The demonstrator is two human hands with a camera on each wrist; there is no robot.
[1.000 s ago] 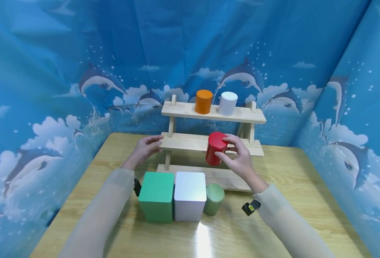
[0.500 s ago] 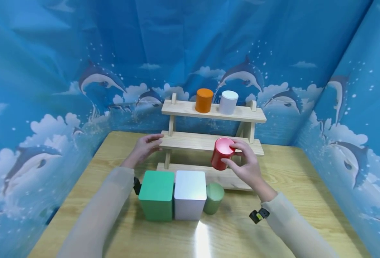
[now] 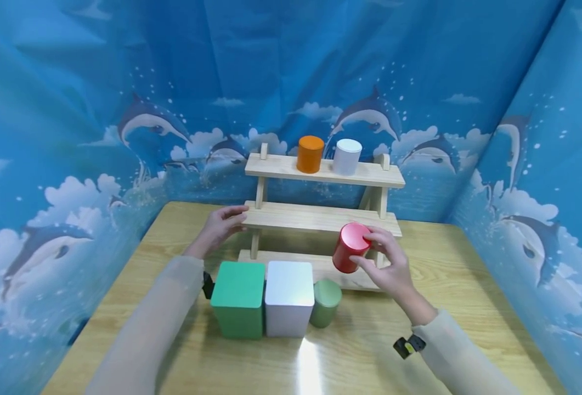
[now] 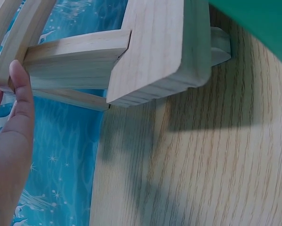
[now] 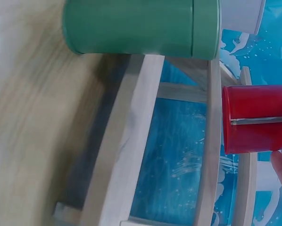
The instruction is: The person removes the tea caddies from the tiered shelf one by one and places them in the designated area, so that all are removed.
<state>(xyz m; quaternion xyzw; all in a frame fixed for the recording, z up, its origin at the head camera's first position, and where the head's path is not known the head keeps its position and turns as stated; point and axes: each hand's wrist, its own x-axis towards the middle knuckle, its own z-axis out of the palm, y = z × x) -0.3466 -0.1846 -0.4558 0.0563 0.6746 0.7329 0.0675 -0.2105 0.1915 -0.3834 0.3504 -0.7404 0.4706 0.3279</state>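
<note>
My right hand holds a red cylindrical tin by its side, thumb and fingers round it. The tin is slightly tilted and hangs in front of the right part of a three-tier wooden display stand. In the right wrist view the red tin shows its seam, with only fingertips visible at the edge. My left hand is at the left end of the middle shelf. The left wrist view shows that hand pinching the shelf's end between thumb and fingers.
On the top shelf stand an orange tin and a white tin. Before the stand, a green box, a white box and a green tin form a row on the wooden table. A dolphin-print curtain hangs behind.
My right hand has moved the red tin right and down, away from the middle shelf toward me. The left hand has stayed at the shelf's end.
</note>
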